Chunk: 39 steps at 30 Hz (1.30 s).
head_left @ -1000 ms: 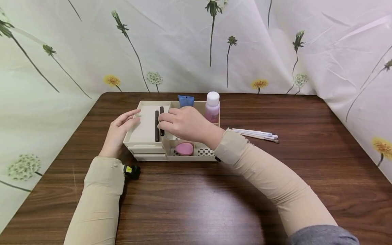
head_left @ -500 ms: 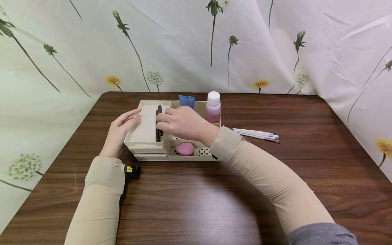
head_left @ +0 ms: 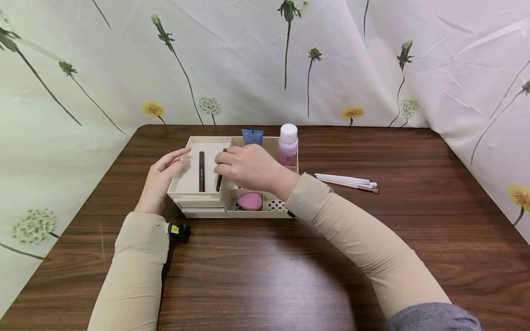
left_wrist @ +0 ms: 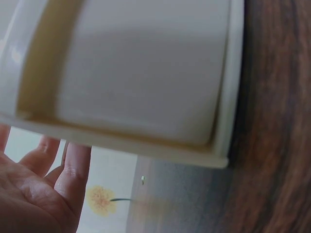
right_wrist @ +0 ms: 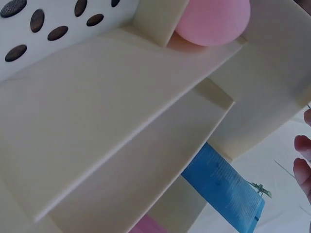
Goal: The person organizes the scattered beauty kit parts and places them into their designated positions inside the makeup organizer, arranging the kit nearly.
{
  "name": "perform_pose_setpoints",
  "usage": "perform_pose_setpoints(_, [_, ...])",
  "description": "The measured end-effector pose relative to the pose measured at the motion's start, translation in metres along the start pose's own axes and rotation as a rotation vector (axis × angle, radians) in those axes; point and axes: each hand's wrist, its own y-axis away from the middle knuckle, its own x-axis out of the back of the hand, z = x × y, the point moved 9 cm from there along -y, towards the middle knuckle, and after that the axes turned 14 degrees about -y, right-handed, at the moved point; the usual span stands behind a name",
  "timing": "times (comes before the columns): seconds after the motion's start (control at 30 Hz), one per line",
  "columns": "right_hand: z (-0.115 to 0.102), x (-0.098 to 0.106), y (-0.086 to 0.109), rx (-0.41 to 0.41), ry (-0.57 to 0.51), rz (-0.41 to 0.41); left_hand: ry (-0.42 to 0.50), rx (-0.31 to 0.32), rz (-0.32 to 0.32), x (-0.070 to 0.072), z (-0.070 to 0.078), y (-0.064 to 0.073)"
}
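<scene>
A cream desktop organizer (head_left: 196,195) stands on the table, with a shallow tray on its left top. In that tray one slim black cosmetic pen (head_left: 201,171) lies lengthwise. My right hand (head_left: 250,165) pinches a second black cosmetic pen (head_left: 219,183) at the tray's right side; the fingers cover its middle. My left hand (head_left: 159,179) rests at the organizer's left side, fingers extended along the rim. In the left wrist view, its fingers (left_wrist: 73,174) appear beyond the tray wall. Only fingertips of the right hand (right_wrist: 302,160) show in the right wrist view.
A pink makeup sponge (head_left: 250,201), a blue tube (head_left: 252,137) and a white-capped bottle of pink liquid (head_left: 287,149) stand in the organizer's compartments. Several makeup brushes (head_left: 345,180) lie on the table to the right. A patterned cloth (head_left: 248,59) hangs behind the table.
The lying pen has shifted left in the tray. The pen in my right hand has moved slightly right, beside the tray's divider. My left hand has stayed in place.
</scene>
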Motion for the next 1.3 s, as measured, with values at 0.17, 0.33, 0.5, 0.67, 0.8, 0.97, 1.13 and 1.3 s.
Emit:
perform_pose_setpoints(0.17, [0.002, 0.011, 0.001, -0.020, -0.021, 0.068, -0.060, 0.002, 0.009, 0.001, 0.000, 0.001])
perform_pose_setpoints(0.33, [0.002, 0.025, 0.004, -0.027, -0.048, 0.152, -0.086, -0.004, 0.023, 0.003, -0.001, 0.001])
perform_pose_setpoints(0.5, [0.003, 0.043, 0.007, -0.037, -0.076, 0.236, -0.077, -0.007, 0.031, 0.003, -0.001, 0.002])
perform_pose_setpoints(0.67, [0.005, 0.062, 0.014, -0.068, -0.110, 0.325, -0.090, -0.011, 0.026, 0.003, -0.001, 0.002])
perform_pose_setpoints(0.8, [0.009, 0.074, 0.022, -0.116, -0.136, 0.366, -0.080, -0.012, 0.022, 0.002, -0.001, 0.002])
perform_pose_setpoints(0.97, [0.013, 0.084, 0.032, -0.165, -0.179, 0.402, -0.061, -0.006, 0.024, 0.002, 0.000, 0.002])
perform_pose_setpoints(1.13, [0.020, 0.091, 0.048, -0.245, -0.284, 0.432, -0.057, -0.022, 0.026, 0.001, 0.002, 0.001])
perform_pose_setpoints(1.3, [0.030, 0.098, 0.065, -0.327, -0.432, 0.482, -0.012, -0.046, 0.034, 0.001, 0.003, 0.000])
